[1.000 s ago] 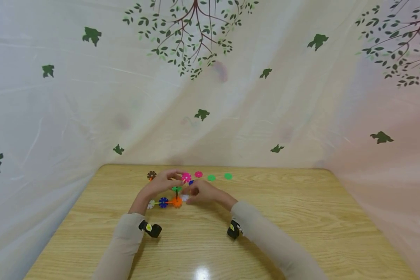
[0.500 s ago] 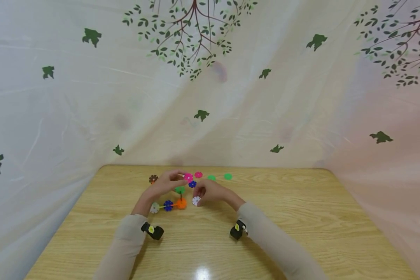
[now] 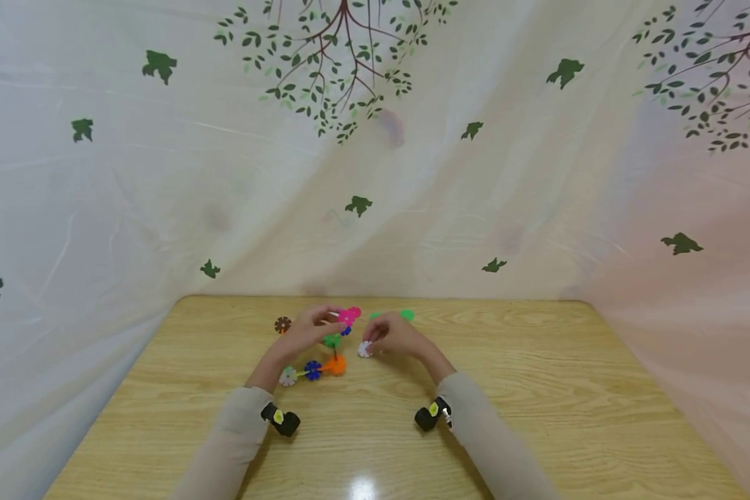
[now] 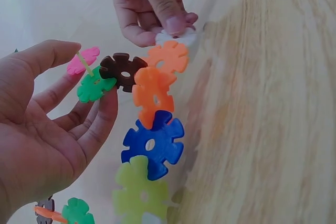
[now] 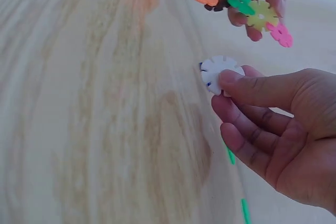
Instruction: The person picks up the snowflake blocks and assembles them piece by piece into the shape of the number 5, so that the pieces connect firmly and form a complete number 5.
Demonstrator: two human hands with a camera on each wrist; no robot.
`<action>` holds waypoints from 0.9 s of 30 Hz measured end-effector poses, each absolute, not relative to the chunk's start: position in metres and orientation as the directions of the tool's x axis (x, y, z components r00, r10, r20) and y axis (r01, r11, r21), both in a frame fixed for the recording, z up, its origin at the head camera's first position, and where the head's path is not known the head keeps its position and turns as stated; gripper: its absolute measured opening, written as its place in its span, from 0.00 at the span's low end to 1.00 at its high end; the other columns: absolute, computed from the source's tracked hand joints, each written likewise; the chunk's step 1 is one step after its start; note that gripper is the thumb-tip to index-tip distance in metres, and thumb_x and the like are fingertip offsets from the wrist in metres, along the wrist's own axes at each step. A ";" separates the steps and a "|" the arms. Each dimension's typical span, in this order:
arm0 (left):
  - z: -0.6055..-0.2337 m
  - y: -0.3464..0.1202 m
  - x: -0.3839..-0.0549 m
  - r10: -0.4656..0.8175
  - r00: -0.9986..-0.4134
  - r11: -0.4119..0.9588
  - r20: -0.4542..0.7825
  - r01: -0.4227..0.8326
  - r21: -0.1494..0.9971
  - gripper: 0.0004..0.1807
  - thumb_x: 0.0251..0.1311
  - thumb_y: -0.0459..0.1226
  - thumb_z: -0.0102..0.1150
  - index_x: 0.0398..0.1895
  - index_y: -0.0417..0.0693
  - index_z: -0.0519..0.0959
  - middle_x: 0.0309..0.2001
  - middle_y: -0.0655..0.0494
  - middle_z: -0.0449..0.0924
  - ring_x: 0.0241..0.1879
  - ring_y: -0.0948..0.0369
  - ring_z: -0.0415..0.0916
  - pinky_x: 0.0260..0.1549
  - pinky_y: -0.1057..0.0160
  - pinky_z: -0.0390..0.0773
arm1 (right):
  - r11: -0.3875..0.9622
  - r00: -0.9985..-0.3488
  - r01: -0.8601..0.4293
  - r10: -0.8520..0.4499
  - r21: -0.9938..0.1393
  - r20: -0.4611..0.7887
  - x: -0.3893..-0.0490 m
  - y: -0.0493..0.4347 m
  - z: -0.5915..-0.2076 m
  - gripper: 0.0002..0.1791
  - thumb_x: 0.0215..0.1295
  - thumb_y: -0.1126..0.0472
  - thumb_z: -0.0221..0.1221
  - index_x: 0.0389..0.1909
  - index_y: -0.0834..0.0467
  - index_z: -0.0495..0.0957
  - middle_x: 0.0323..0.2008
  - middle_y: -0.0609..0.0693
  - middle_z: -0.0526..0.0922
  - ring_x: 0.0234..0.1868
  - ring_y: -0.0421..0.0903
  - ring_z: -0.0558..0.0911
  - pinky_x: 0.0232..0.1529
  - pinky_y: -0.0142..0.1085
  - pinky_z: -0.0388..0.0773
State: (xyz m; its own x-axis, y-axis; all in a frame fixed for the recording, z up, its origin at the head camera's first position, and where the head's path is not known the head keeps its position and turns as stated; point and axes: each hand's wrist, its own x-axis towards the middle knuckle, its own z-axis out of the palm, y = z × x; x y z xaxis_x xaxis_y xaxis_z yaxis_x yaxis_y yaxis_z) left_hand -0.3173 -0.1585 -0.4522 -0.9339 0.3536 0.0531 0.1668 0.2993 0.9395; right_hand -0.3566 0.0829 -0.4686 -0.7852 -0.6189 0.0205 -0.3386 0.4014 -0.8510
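Observation:
My left hand [image 3: 306,337] grips a chain of interlocked snowflake discs above the table. In the left wrist view its fingers hold around the green disc [image 4: 95,86] and pink disc [image 4: 86,60]. From there the chain runs through a brown disc [image 4: 123,72], orange discs [image 4: 154,95], a blue disc [image 4: 164,142] and a yellow-green disc [image 4: 139,190]. My right hand [image 3: 403,340] pinches a white disc [image 5: 214,72] between thumb and fingers. In the right wrist view that disc is apart from the chain. Small blue bits show at its edge; what they belong to is unclear.
Loose discs lie near the table's back edge: a pink disc [image 3: 354,312], a blue disc [image 3: 346,331] and a green disc [image 3: 407,315], with another green one partly behind the right hand. The wooden table [image 3: 537,396] meets a leaf-printed curtain [image 3: 425,236] at the back.
My right hand has drawn the white disc rightward, away from the chain's orange end. The left hand and the chain have shifted a little to the right.

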 end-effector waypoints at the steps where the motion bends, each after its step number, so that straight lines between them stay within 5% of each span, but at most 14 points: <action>1: -0.453 -0.158 -0.317 0.354 -0.934 0.294 0.055 0.167 0.941 0.23 0.72 0.39 0.59 0.65 0.37 0.74 0.56 0.34 0.78 0.48 0.51 0.81 0.40 0.56 0.85 | 0.399 -0.797 -0.330 -0.603 -0.856 0.026 -0.356 0.084 -0.469 0.07 0.57 0.73 0.70 0.36 0.67 0.84 0.31 0.56 0.87 0.31 0.38 0.81 0.31 0.30 0.80; 20: -0.461 -0.151 -0.320 0.317 -0.945 0.244 0.079 0.162 0.956 0.21 0.73 0.40 0.58 0.64 0.41 0.76 0.54 0.39 0.79 0.44 0.56 0.80 0.40 0.62 0.81 | 0.309 -0.901 -0.351 -0.369 -0.884 0.229 -0.351 0.084 -0.460 0.08 0.60 0.67 0.71 0.37 0.67 0.86 0.32 0.62 0.88 0.29 0.38 0.81 0.34 0.28 0.79; 27: -0.460 -0.151 -0.321 0.304 -0.950 0.264 0.064 0.148 0.953 0.23 0.74 0.44 0.57 0.66 0.43 0.75 0.56 0.39 0.79 0.48 0.53 0.79 0.42 0.56 0.82 | 0.283 -0.908 -0.373 -0.308 -0.884 0.284 -0.349 0.079 -0.459 0.06 0.60 0.67 0.71 0.34 0.66 0.86 0.32 0.58 0.88 0.31 0.36 0.83 0.36 0.30 0.83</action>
State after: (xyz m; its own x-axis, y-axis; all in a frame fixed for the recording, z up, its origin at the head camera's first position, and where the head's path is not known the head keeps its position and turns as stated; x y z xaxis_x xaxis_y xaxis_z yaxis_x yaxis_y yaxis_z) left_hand -0.3206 -0.1512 -0.4603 -0.9505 0.3042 0.0636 0.1483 0.2642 0.9530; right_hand -0.3489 0.0789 -0.4590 -0.9080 -0.3077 0.2844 -0.3726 0.2826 -0.8839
